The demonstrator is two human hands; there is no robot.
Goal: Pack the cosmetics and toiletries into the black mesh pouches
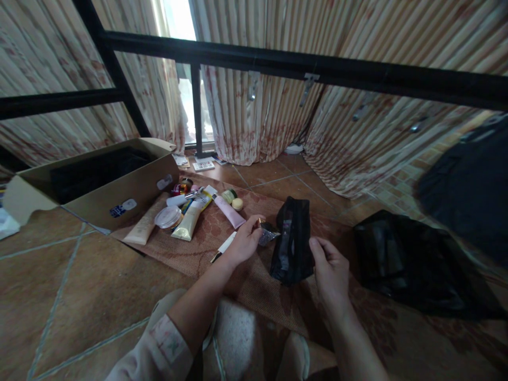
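Black pouch (292,241) looks like thin sheer fabric, faint sheen. Glittery piece (268,235): silvery, sparkly finish. Box (137,198): matt cardboard. Mat (254,293): coarse woven cloth, matt. Floor tiles (43,286): smooth, low gloss. Pale gold tube (186,225): shiny; foil or plastic, can't tell from where I'm standing. Pink tube (229,212): smooth satin plastic. Curtains (238,106): pleated cloth, matt. Rail (278,59): smooth, metal-looking. Black bag (413,259): thin, creased, semi-gloss.

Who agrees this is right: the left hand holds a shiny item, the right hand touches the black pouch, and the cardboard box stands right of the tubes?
Wrong side: the head view shows the box left of the tubes. The left hand holds a shiny item; the right hand touches the black pouch.
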